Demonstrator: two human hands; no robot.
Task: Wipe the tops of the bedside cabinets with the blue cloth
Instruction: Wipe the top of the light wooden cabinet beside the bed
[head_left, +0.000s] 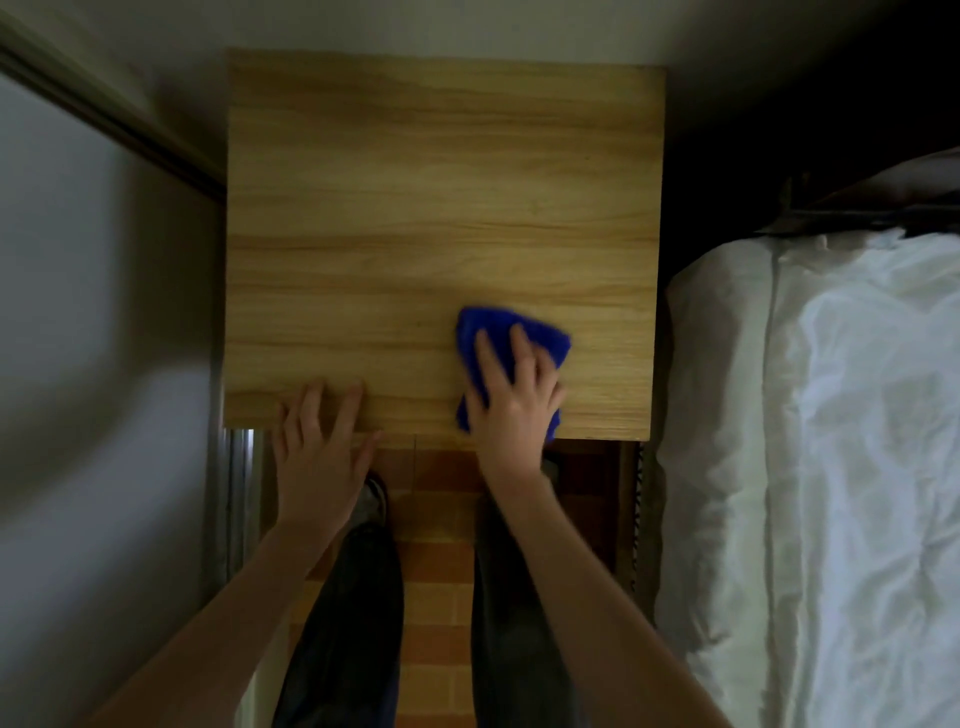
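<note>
A pale wall (78, 312) runs down the far left. Next to it, the left hand (317, 441) lies flat on the near-left edge of the wooden tabletop (441, 208) of the bedside cabinet, its fingers straight and spread, holding nothing. Further right, the right hand (511, 410) presses the blue cloth (511, 332) flat against the tabletop near its front-right corner. The fingers are spread across the cloth, and blue shows beyond the fingertips and under the palm. Orange-brown floor tiles (441, 519) show below the front edge, between dark trouser legs (358, 597). At the far right, just beside the cabinet, lies a bed with a white duvet (831, 441).
</note>
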